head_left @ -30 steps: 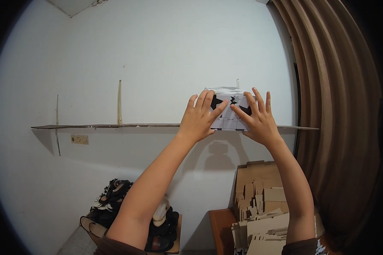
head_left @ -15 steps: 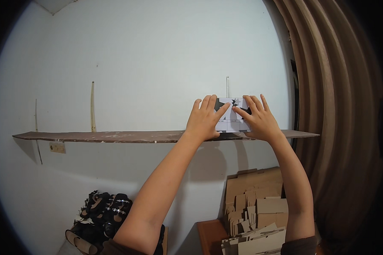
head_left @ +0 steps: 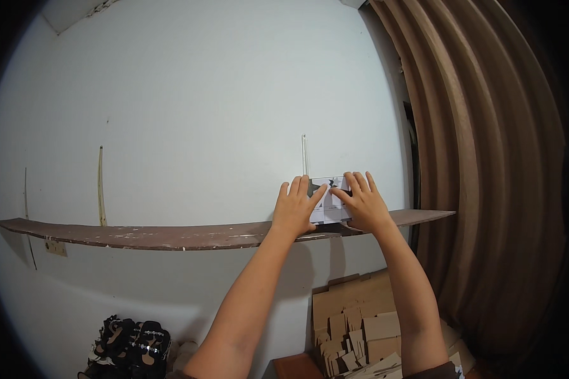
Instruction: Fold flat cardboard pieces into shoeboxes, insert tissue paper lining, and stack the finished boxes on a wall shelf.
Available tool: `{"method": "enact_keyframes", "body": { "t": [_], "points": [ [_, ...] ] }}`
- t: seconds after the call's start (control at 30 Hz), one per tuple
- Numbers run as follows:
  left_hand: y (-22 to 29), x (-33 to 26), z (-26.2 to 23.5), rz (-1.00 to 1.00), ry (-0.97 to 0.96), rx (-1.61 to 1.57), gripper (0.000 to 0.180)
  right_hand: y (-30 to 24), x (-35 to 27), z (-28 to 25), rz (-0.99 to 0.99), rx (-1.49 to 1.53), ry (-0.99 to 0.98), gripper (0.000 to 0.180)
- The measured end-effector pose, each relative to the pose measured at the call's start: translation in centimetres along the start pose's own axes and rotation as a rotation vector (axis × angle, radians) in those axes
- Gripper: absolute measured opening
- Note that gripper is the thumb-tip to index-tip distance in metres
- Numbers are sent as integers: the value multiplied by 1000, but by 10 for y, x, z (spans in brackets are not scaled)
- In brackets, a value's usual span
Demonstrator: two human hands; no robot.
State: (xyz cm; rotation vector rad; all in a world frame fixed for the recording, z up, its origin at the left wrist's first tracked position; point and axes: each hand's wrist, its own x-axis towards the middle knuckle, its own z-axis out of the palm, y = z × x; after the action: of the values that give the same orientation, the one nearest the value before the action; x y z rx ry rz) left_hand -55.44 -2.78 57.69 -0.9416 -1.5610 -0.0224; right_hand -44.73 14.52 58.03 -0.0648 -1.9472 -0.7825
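Observation:
A white box with dark and grey star shapes stands on the right part of a narrow brown wall shelf. My left hand grips its left side, fingers over the upper edge and thumb across the front. Around its right side my right hand is closed the same way, the two thumbs almost meeting on the front face. Both arms are stretched out and raised. The box's back and most of its side faces are hidden.
Brown curtains hang along the right. Flattened cardboard leans against the wall below the shelf, beside a reddish-brown surface. Black sandals are piled at lower left. Thin strips run up the wall.
My view has tilted up and turned slightly right, so shelf, box and hands appear lower and further left. Both hands keep their grip on the box.

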Motion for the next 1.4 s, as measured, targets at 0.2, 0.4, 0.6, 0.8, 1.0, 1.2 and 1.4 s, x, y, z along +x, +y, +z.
{"method": "enact_keyframes", "body": {
  "t": [0.2,0.4,0.6,0.8,1.0,1.2,1.4],
  "points": [
    [-1,2,16,26,13,-137,98,9,-2,18,9,3,-7,85],
    [7,3,26,-15,-38,-297,84,19,-14,44,67,21,3,75],
    [11,-2,9,-122,-119,-355,86,21,-13,18,100,226,-176,76],
    [14,-15,12,-338,-182,-411,85,8,-20,-1,128,301,-191,60],
    [20,-12,14,-366,-315,-356,77,-1,-39,13,277,287,-238,54],
    [36,13,5,-389,-455,-354,68,21,-50,34,316,442,-192,54],
    [56,0,11,-286,25,19,72,8,-55,38,341,377,-160,57]
  ]
}}
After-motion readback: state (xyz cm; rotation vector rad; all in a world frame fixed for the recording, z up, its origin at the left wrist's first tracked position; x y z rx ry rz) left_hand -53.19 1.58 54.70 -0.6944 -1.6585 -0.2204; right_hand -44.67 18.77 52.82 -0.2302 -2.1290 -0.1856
